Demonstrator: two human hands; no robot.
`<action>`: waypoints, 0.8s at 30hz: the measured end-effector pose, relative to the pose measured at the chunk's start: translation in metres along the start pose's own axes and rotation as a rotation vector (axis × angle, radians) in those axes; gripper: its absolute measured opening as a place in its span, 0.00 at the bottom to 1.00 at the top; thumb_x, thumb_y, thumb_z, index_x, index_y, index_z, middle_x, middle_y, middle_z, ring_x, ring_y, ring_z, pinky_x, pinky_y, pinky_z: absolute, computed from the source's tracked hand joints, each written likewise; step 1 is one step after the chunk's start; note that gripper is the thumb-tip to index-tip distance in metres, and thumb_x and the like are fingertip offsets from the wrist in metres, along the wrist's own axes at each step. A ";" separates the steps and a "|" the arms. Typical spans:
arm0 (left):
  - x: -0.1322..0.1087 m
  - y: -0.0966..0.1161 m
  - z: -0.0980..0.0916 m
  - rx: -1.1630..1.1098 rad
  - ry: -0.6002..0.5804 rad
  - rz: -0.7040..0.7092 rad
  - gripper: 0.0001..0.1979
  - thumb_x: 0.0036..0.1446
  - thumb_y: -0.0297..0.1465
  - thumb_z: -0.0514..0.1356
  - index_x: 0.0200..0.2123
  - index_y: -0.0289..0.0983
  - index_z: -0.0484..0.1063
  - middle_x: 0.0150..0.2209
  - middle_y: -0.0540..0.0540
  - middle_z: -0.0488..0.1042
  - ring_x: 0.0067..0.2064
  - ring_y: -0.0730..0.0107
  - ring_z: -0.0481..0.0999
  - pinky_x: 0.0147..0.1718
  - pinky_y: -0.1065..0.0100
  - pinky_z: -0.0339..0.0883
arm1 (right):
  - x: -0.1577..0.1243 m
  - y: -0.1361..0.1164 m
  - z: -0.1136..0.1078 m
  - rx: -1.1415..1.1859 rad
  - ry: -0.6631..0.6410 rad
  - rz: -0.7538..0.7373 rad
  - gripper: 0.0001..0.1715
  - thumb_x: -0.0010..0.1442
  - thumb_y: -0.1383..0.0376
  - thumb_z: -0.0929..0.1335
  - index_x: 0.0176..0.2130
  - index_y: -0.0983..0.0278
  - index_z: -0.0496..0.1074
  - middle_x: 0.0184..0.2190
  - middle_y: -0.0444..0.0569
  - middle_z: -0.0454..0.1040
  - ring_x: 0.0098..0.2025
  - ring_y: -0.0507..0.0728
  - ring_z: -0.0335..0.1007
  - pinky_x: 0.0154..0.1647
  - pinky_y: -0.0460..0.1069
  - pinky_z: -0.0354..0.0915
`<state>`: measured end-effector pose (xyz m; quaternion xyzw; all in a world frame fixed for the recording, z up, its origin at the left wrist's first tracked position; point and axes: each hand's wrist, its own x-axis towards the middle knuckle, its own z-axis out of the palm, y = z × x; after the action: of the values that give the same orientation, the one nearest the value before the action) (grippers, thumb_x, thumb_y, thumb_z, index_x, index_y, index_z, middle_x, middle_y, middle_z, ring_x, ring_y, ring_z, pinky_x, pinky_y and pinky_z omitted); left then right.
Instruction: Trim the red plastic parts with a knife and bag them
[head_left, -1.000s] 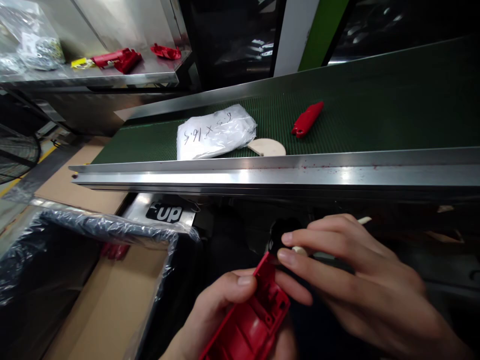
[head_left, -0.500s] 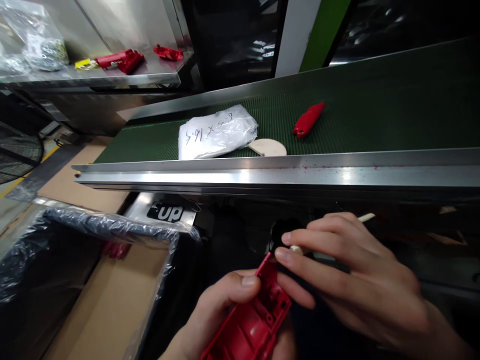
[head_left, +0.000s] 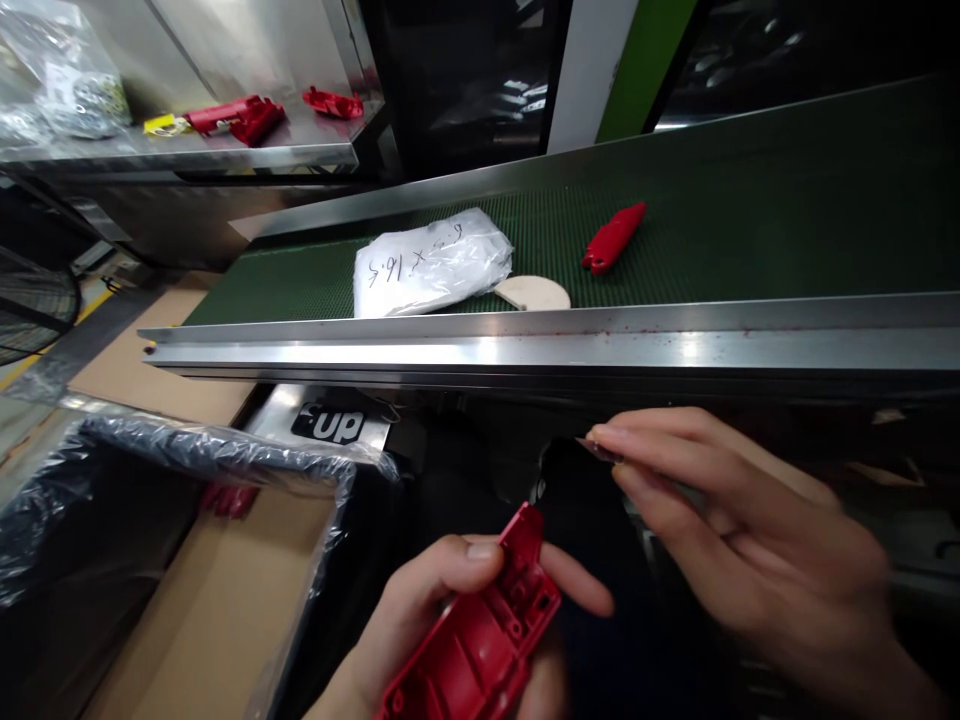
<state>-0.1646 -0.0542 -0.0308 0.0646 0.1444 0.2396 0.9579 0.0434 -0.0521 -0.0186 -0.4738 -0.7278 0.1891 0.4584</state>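
My left hand (head_left: 442, 600), low in the middle of the view, is closed round a red plastic shell (head_left: 472, 650), its hollow ribbed inside facing up. To the right and a little higher, my right hand (head_left: 735, 520) pinches a small thin reddish piece (head_left: 598, 449) between thumb and fingertips, apart from the shell. What exactly the small piece is cannot be made out. Another red part (head_left: 613, 240) lies on the green belt (head_left: 735, 220) beyond my hands.
On the belt are a plastic-wrapped white packet (head_left: 431, 265) and a flat beige piece (head_left: 534, 293). A metal rail (head_left: 465, 350) edges it. At lower left stands a plastic-lined box (head_left: 225, 450). Red parts (head_left: 251, 120) and clear bags (head_left: 79, 90) rest on a metal table (head_left: 307, 150).
My right hand has moved away from the shell's tip. The pale stick seen in it before no longer shows, and a small reddish piece is now at its fingertips. The shell has shifted slightly down-left.
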 end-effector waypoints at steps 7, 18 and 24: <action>0.004 -0.004 -0.007 0.145 0.051 0.003 0.27 0.63 0.38 0.45 0.25 0.25 0.74 0.16 0.38 0.69 0.14 0.73 0.63 0.10 0.75 0.50 | 0.010 -0.013 0.015 0.280 -0.296 0.185 0.13 0.61 0.70 0.69 0.46 0.57 0.72 0.41 0.41 0.70 0.39 0.47 0.69 0.39 0.41 0.66; 0.010 -0.012 -0.010 0.420 0.226 0.133 0.22 0.61 0.42 0.56 0.52 0.33 0.67 0.25 0.43 0.75 0.16 0.77 0.66 0.15 0.78 0.59 | 0.012 0.007 0.018 0.343 0.028 0.560 0.10 0.65 0.59 0.67 0.35 0.60 0.74 0.32 0.42 0.73 0.27 0.47 0.62 0.27 0.43 0.61; 0.013 -0.004 -0.007 0.451 0.308 0.191 0.23 0.61 0.42 0.57 0.53 0.34 0.67 0.28 0.43 0.75 0.21 0.75 0.70 0.21 0.77 0.60 | 0.000 0.017 0.016 0.215 -0.019 0.530 0.11 0.65 0.55 0.67 0.39 0.59 0.73 0.32 0.42 0.75 0.29 0.47 0.68 0.28 0.40 0.66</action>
<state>-0.1538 -0.0516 -0.0412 0.2524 0.3309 0.2976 0.8592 0.0383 -0.0419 -0.0388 -0.5945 -0.5586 0.3827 0.4337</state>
